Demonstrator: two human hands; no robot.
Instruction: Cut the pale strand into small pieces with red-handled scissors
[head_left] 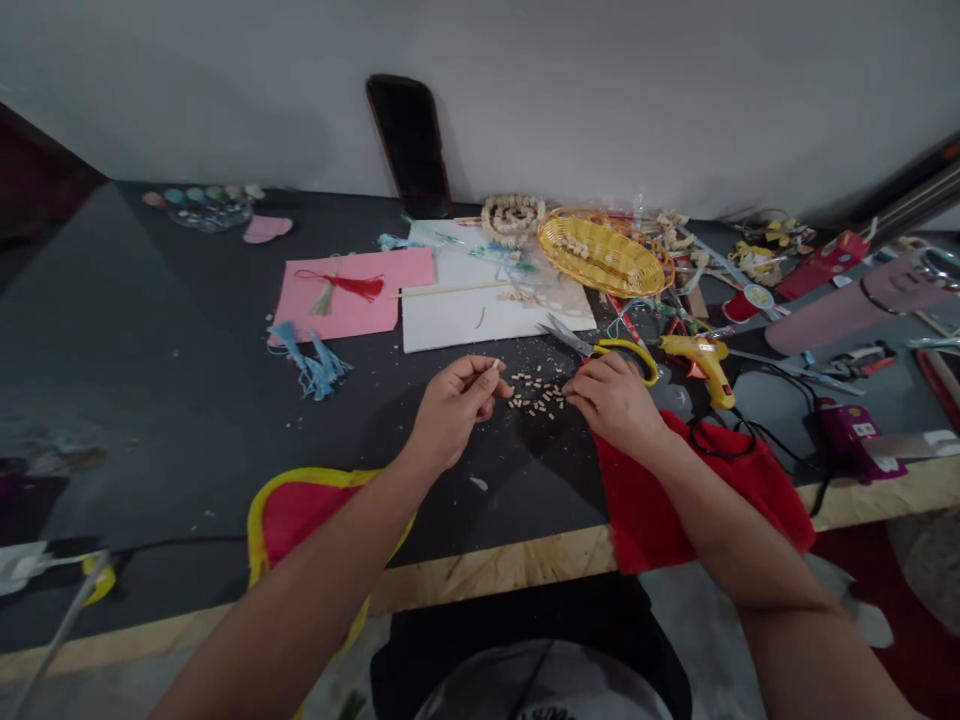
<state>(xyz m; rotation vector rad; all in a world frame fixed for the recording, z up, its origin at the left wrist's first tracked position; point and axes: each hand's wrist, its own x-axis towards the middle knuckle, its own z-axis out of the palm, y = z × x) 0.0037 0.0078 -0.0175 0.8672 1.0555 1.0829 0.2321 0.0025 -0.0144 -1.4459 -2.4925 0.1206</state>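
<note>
My left hand is closed in a pinch, with a small pale stick piece showing between thumb and forefinger. Just to its right, many short cream-coloured pieces lie scattered on the dark table. At the right edge of that scatter my right hand rests low, its fingers drawn together at the tips; what they hold, if anything, is too small to make out. Scissors with yellow handles lie just beyond the right hand, partly hidden by it. A red cloth spreads under the right wrist and forearm.
Behind the hands are a white board, a pink sheet with tassels, a blue tassel and a yellow basket. A phone leans on the wall. Rightward lie a yellow glue gun and a pink bottle.
</note>
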